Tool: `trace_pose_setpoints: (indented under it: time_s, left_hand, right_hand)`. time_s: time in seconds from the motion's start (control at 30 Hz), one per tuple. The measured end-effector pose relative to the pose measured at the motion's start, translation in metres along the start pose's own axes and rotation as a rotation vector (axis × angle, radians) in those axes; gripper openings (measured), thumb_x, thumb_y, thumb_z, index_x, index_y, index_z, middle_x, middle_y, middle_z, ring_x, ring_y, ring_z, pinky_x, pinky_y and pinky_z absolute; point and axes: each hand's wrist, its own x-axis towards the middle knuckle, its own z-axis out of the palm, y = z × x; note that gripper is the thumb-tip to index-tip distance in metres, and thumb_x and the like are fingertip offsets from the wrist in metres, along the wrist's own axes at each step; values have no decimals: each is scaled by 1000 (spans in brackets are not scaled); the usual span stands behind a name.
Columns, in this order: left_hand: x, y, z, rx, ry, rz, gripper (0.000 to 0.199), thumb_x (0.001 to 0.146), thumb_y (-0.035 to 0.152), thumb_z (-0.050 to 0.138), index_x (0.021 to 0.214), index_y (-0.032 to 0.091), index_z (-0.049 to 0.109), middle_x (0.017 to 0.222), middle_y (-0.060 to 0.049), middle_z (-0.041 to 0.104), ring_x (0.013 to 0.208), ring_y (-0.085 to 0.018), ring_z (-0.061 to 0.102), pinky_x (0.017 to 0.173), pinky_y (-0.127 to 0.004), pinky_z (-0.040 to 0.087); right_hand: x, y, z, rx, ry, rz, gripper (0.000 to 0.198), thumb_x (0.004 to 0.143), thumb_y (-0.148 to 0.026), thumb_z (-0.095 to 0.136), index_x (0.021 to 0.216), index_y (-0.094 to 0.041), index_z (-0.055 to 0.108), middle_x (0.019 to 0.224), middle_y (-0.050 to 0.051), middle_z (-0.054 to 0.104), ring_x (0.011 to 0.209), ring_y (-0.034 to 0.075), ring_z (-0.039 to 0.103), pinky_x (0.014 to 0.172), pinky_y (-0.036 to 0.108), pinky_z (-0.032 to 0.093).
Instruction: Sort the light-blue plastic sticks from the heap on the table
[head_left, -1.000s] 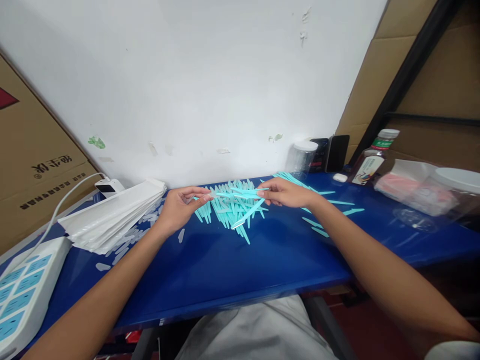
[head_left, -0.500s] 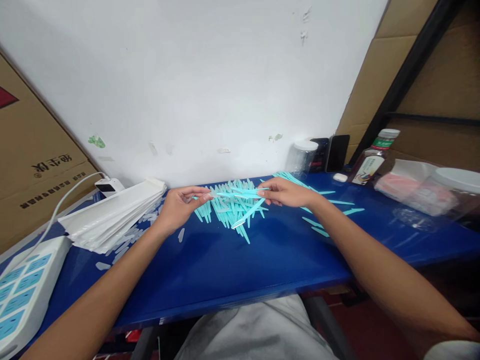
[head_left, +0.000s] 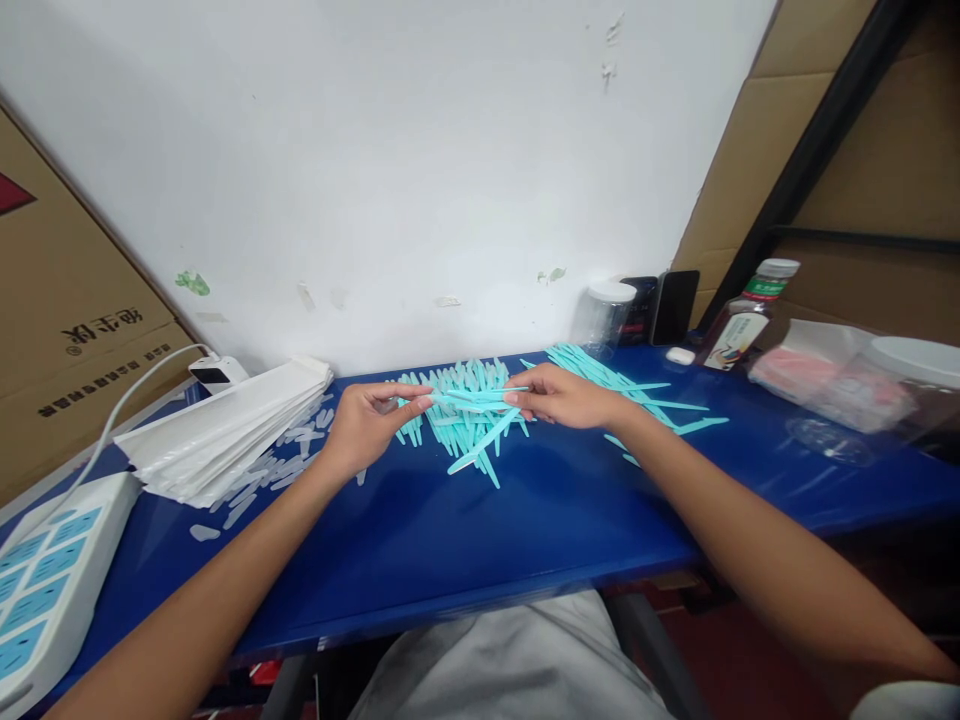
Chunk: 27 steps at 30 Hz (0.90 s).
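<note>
Step in hand: left hand point(head_left: 371, 422) and right hand point(head_left: 566, 395) pinch turquoise sticks point(head_left: 476, 398) from opposite sides, over the stick pile point(head_left: 451, 432) at the table's point(head_left: 465, 545) far middle. Next move likely calls for steady alignment.

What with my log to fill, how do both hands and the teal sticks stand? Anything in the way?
Left hand, right hand: pinching opposite ends of held teal sticks. Sticks stretched between them. Stick pile close by, might snag.

On the table point(head_left: 480, 540), a power strip point(head_left: 82, 570) lies near left, a stack of packets point(head_left: 225, 435) beyond it, piled sticks point(head_left: 454, 432) farther right, a bottle point(head_left: 741, 325) far right.
</note>
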Motion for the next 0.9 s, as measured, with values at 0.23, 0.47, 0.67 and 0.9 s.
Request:
trace_pose_setpoints:
  time_s: [0.23,0.47,0.67,0.9]
  left_hand:
    - [6,4,-5,-281,24,-214,31,86,41,64,99,17,78,64,0,61,40,-8,39,38,-24,29]
    - [10,-1,-13,-515,-76,-391,29,76,23,66,104,15,69,66,5,47,42,-4,26,38,-19,17]
    - [8,-6,-12,-367,-197,-289,52,82,42,81,125,20,64,84,-1,67,43,-2,24,42,-21,18]
    - [6,-7,-14,145,-137,-7,43,91,57,66,79,16,71,61,-2,65,54,-12,46,54,-26,34]
  right_hand:
    - [1,8,-5,22,85,59,51,96,-65,54,79,-17,58,69,0,57,54,10,44,54,25,37]
    - [0,13,-9,26,138,105,50,96,-63,56,97,-15,70,72,2,60,55,11,46,54,25,39]
    - [1,13,-9,8,134,110,49,97,-62,55,94,-15,67,73,2,61,55,11,48,54,25,39]
    - [0,16,-10,0,120,89,47,96,-62,56,85,-17,62,74,2,63,55,11,49,54,26,39]
